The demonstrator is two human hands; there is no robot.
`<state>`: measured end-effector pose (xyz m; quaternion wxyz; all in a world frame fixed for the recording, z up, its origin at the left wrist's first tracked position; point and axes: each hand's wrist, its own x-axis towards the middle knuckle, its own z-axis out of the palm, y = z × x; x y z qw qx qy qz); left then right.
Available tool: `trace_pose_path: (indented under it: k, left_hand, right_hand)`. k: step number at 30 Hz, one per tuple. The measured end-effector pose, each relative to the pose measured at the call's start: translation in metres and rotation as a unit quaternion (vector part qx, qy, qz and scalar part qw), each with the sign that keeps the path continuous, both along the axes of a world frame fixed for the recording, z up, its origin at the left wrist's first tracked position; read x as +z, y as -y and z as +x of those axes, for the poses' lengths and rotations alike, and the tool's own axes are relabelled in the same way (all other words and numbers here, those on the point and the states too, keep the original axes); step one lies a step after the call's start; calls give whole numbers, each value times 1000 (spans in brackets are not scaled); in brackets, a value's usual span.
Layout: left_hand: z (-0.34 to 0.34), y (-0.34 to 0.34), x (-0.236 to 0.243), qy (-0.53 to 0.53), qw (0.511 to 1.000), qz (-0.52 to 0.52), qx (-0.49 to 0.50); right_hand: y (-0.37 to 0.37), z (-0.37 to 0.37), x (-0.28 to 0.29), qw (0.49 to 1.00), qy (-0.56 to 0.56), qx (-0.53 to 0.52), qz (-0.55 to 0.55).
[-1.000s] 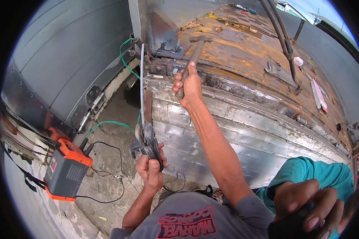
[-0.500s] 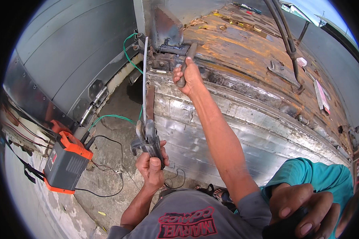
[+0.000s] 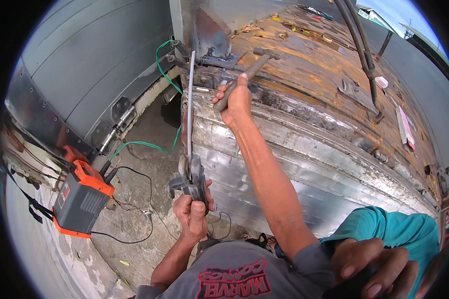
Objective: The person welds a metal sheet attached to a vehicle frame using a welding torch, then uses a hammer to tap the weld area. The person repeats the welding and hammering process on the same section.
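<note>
My left hand [image 3: 192, 214] is closed round the handle of a welding electrode holder [image 3: 194, 174], low in front of my body. A long grey welding rod [image 3: 190, 107] stands up from its jaws, the tip near a corner post at the edge of the rusty metal bed. My right hand [image 3: 236, 102], arm stretched forward, grips a hammer [image 3: 257, 66] by its handle. The hammer's head lies over the rusty bed [image 3: 309, 70], just right of a welded steel bracket [image 3: 212, 35]; whether it touches the bed I cannot tell.
An orange and grey welding machine [image 3: 82, 199] with cables is at left, near a grey panel [image 3: 95, 65]. Dented metal siding [image 3: 264, 174] runs below the bed. A bent bar [image 3: 359, 50] stands at right. Another person's hand [image 3: 379, 264] and teal sleeve [image 3: 389, 226] are lower right.
My right hand has turned the hammer, so its head now shows to the right of the bracket. The electrode holder and rod have shifted slightly right in view.
</note>
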<state>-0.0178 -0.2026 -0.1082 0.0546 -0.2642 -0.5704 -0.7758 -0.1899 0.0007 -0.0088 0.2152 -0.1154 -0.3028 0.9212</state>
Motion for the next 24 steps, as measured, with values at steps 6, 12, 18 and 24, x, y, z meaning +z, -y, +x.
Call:
trace_pose_path:
  k: [6, 12, 18, 24]
  left_hand:
    - [8, -10, 1, 7, 1000, 17, 2]
    - [20, -17, 2, 33, 999, 1, -9]
    - [35, -15, -7, 35, 999, -8, 40]
    - [35, -17, -2, 17, 999, -19, 23]
  right_hand:
    - [-88, -20, -10, 978, -30, 176, -107]
    - [-63, -16, -12, 989, 28, 144, -1]
    - [-30, 1, -1, 999, -1, 46, 0]
    - [-79, -12, -7, 986, -9, 156, -49]
